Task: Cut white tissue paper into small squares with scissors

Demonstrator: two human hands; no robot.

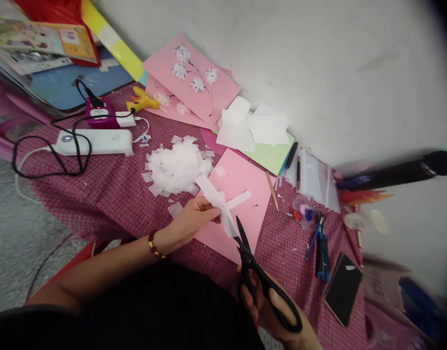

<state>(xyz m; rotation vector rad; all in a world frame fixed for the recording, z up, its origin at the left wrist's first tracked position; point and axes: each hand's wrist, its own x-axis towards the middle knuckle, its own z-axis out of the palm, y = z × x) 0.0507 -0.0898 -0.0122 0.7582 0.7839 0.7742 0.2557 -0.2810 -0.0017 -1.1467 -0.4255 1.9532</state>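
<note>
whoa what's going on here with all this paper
A person is cutting paper. Their left hand pinches a white tissue strip above a pink sheet, and their right hand holds black scissors with the blades at the strip's lower end. A pile of small white squares lies on the red checked cloth just beyond. Further back, a pink card bears white tufted blossoms, with a yellow glue gun beside it.
</note>
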